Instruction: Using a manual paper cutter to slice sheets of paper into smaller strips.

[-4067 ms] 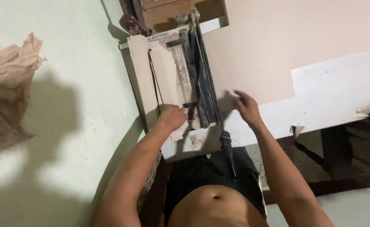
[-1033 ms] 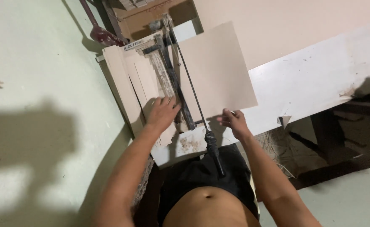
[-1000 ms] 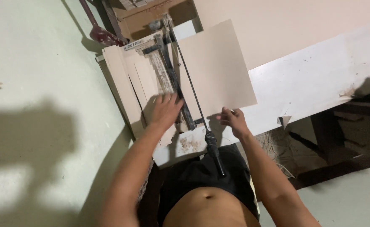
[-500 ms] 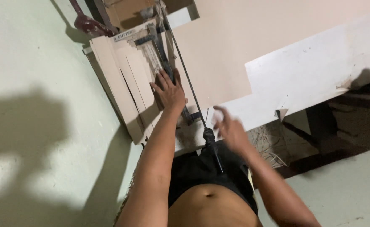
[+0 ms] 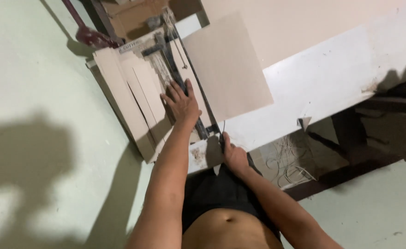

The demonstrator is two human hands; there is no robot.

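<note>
Matt, smooth beige tile — ceramic by the look. Dark metal cutter rails, dull. White tabletop scuffed, chipped at edge — stacked strips equally matt.

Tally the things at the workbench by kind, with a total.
Large beige tile on the cutter: 1
Manual tile cutter: 1
Cutter handle, gripped by the right hand: 1
Stack of cut tile strips beside the left hand: 1
Hands: 2
Total: 6
</note>
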